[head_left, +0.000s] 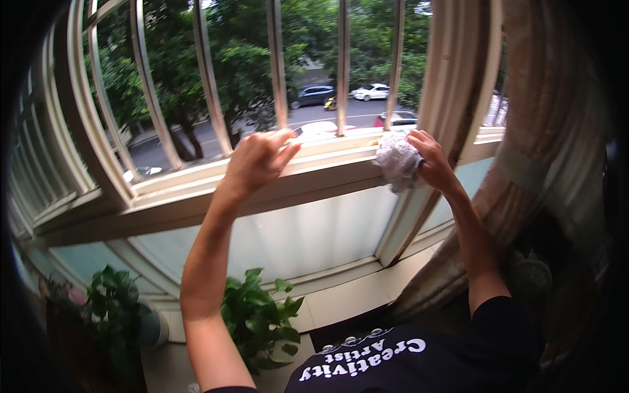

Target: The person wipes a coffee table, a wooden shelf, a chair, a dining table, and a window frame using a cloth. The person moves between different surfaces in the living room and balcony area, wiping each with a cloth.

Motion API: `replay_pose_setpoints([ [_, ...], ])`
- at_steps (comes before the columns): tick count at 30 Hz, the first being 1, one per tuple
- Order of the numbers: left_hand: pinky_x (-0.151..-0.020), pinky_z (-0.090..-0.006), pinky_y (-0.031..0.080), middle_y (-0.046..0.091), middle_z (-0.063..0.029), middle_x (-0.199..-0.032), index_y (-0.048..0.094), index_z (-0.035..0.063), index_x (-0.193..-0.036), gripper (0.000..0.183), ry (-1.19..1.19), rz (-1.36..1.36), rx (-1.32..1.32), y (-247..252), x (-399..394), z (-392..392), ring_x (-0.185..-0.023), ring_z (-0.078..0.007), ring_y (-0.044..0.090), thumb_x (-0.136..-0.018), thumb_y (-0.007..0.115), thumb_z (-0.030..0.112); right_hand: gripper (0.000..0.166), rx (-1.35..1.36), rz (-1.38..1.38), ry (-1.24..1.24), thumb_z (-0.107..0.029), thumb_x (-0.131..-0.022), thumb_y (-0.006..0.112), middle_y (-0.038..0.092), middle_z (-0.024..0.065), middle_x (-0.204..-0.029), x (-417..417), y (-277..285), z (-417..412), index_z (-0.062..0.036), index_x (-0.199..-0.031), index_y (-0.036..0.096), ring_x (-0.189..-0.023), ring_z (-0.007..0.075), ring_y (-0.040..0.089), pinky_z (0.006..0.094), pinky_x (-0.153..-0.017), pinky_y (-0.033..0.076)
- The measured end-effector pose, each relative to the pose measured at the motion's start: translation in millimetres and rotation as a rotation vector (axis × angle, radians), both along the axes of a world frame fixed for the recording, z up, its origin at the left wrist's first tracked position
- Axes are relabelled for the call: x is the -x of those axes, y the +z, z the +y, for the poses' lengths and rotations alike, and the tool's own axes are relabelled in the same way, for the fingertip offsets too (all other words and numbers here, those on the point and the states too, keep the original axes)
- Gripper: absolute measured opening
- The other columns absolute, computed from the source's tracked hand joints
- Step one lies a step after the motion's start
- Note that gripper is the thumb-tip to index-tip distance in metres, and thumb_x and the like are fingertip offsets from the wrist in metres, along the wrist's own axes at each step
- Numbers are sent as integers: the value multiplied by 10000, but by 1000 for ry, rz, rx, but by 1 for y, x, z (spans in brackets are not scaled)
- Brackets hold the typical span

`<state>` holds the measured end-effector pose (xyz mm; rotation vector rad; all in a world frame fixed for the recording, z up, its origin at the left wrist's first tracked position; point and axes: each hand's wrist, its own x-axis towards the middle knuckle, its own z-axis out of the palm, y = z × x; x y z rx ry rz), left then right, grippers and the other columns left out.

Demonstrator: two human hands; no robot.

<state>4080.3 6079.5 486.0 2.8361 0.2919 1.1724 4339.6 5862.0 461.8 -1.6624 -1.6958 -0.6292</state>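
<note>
My right hand (432, 159) grips a crumpled whitish cloth (397, 159) at the right end of the window sill's track (339, 153). The cloth lies over the frame's edge and hangs down in front of it. My left hand (260, 159) is raised over the same sill further left, its fingers curled and partly apart, with nothing seen in them. Whether it touches the frame I cannot tell. Upright metal bars (277, 69) stand just beyond both hands.
Below the sill are frosted panels (314, 231) and a tiled ledge (344, 299). A leafy potted plant (260, 314) grows near my left arm, another plant (110, 294) further left. A gathered curtain (528, 123) hangs at the right. Trees and parked cars show outside.
</note>
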Motion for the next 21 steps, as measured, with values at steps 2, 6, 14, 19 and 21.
replay_pose_setpoints([
  [2, -572, -352, 488, 647, -182, -839, 639, 22, -942, 264, -11, -87, -25, -7, 0, -2, -662, -327, 634, -849, 610, 267, 289, -23, -128, -1, -64, -665, 625, 567, 135, -915, 31, -6, 15, -11, -945, 580, -909, 313, 536, 410, -794, 411],
  [6, -684, -330, 513, 653, -171, -934, 631, 5, -971, 207, -17, -301, -68, -9, 39, -6, -816, -296, 653, -859, 605, 177, 368, -28, -388, 125, -93, -607, 648, 529, 135, -907, 115, -5, 67, 4, -936, 515, -859, 309, 533, 399, -782, 424],
  [14, -764, -258, 491, 666, -97, -891, 620, -14, -1018, 197, 275, -761, 108, -12, 163, 8, -832, -129, 624, -917, 524, 126, 395, -595, -770, 312, -224, -718, 533, 437, 119, -1177, 294, -49, 223, -77, -1084, 562, -1135, 275, 397, 450, -919, 356],
  [19, -770, -247, 487, 662, -90, -879, 620, -16, -1010, 188, 388, -809, 137, -31, 212, 2, -827, -119, 619, -920, 512, 107, 351, -551, -768, 309, -243, -715, 552, 427, 43, -1232, 368, -46, 264, -96, -1020, 643, -1185, 254, 333, 426, -960, 296],
  [21, -765, -245, 487, 663, -83, -883, 622, -20, -1000, 185, 452, -769, 100, -32, 217, 0, -829, -120, 622, -919, 514, 106, 333, -516, -721, 355, -241, -714, 565, 446, 26, -1216, 364, -48, 260, -110, -1010, 642, -1165, 232, 358, 398, -956, 300],
])
